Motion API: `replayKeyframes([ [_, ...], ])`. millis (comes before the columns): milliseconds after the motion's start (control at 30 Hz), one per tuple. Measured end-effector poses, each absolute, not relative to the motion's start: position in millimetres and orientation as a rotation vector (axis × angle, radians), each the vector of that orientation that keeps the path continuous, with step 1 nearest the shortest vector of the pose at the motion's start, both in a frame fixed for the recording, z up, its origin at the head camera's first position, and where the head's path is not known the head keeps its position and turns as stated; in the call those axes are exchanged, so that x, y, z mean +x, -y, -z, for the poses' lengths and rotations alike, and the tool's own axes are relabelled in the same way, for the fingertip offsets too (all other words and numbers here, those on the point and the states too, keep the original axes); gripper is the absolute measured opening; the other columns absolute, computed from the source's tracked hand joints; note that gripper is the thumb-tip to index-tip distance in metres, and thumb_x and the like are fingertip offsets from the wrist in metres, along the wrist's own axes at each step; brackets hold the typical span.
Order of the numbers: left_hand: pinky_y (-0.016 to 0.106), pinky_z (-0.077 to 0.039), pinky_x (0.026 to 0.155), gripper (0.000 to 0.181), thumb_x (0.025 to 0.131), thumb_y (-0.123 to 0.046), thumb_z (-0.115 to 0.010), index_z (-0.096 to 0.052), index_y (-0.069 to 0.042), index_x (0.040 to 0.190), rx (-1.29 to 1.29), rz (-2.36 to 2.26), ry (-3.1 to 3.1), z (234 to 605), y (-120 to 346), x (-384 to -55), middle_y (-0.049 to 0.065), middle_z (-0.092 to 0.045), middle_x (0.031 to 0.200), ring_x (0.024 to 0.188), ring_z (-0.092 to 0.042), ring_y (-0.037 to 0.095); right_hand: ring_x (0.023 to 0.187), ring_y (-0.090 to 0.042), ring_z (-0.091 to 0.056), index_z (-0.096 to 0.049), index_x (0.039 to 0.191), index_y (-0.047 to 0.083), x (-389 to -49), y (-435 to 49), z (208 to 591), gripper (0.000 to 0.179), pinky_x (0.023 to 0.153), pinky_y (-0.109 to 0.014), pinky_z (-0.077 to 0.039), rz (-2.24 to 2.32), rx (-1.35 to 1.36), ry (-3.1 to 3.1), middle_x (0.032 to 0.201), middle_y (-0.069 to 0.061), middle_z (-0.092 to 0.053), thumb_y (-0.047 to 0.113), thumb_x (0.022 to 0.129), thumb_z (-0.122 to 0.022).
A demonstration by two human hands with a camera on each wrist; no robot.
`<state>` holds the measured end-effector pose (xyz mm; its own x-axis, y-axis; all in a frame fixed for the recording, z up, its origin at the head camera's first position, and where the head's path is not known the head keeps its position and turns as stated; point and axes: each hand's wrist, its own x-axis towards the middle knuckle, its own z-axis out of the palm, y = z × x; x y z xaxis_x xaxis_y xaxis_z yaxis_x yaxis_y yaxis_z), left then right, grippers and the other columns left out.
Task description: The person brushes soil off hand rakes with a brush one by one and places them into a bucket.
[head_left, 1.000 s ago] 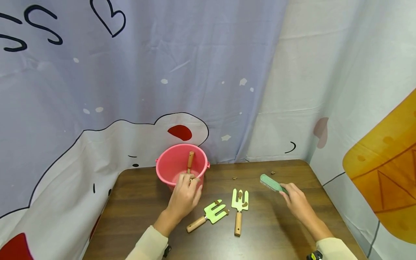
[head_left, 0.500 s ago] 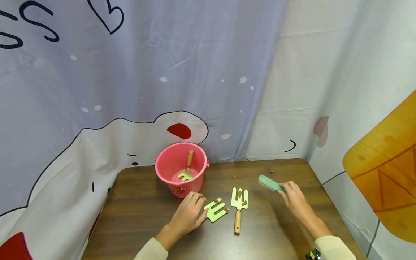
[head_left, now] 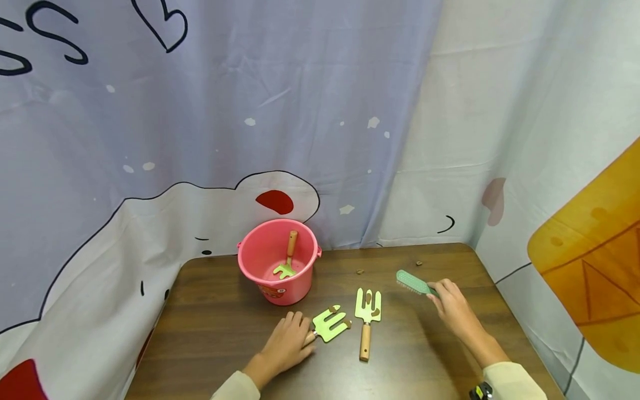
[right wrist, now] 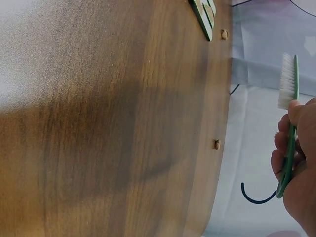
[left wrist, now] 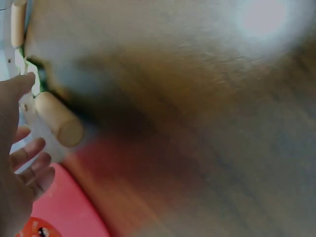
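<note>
My left hand [head_left: 286, 343] is over the wooden handle of a small green garden fork [head_left: 327, 328]. In the left wrist view, thumb and fingers are spread to either side of that handle [left wrist: 60, 118], not closed round it. Brown patches mark the fork's tines. Beside it lies a second green garden fork [head_left: 366, 314], handle toward me, also with brown patches. On the right, my right hand [head_left: 457, 311] grips a green brush [head_left: 411, 281] by its handle, held above the table; its white bristles [right wrist: 286, 84] show in the right wrist view.
A pink bucket [head_left: 302, 289] stands at the back left, with another green hand tool [head_left: 291, 247] leaning inside, wooden handle up. Two small brown bits [head_left: 419, 263] lie near the table's back edge. A printed curtain [head_left: 320, 111] hangs behind the brown table [head_left: 210, 311].
My left hand has let go of the tool in the bucket and come down toward me to the left fork's handle. The right hand with the brush has barely moved.
</note>
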<state>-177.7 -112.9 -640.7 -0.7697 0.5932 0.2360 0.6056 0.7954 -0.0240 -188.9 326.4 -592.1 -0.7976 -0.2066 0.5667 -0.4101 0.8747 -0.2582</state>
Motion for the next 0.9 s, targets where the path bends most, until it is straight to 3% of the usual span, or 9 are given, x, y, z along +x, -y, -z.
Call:
replayKeyframes([
  [200,0.039,-0.053,0.084,0.059,0.083,-0.050,-0.082,-0.063,-0.009,0.121,-0.910,0.082,2.880,651.0,116.0,-172.4,0.006,-0.057,0.106,0.095,-0.056,0.023,0.087,-0.026,-0.059,-0.069,0.109,-0.006,-188.3,-326.5,592.7,0.029,0.071,-0.042,-0.052,-0.520,0.437,2.517,0.096,-0.013,-0.062,-0.004,0.082,-0.080],
  [433,0.034,-0.052,0.073,0.045,0.087,-0.038,-0.081,-0.066,-0.009,0.119,-0.916,0.083,2.850,656.7,114.9,-169.9,0.003,-0.054,0.100,0.088,-0.055,0.020,0.088,-0.026,-0.059,-0.069,0.109,-0.005,-187.1,-327.1,594.3,0.028,0.071,-0.043,-0.051,-0.525,0.423,2.548,0.097,-0.014,-0.063,-0.002,0.084,-0.079],
  [700,0.032,-0.053,0.068,0.035,0.087,-0.027,-0.081,-0.068,-0.008,0.113,-0.927,0.156,2.805,662.6,112.9,-167.3,0.002,-0.052,0.096,0.083,-0.055,0.018,0.088,-0.027,-0.060,-0.069,0.109,-0.005,-187.3,-327.0,594.7,0.028,0.071,-0.044,-0.052,-0.523,0.425,2.548,0.097,-0.012,-0.063,-0.002,0.084,-0.079],
  [900,0.034,-0.053,0.071,0.031,0.087,-0.021,-0.081,-0.067,-0.007,0.112,-0.907,0.218,2.795,668.1,110.8,-167.0,0.003,-0.053,0.096,0.083,-0.054,0.018,0.087,-0.026,-0.059,-0.070,0.110,-0.006,-185.7,-325.5,595.6,0.027,0.071,-0.044,-0.052,-0.544,0.431,2.562,0.096,-0.012,-0.063,-0.003,0.085,-0.078],
])
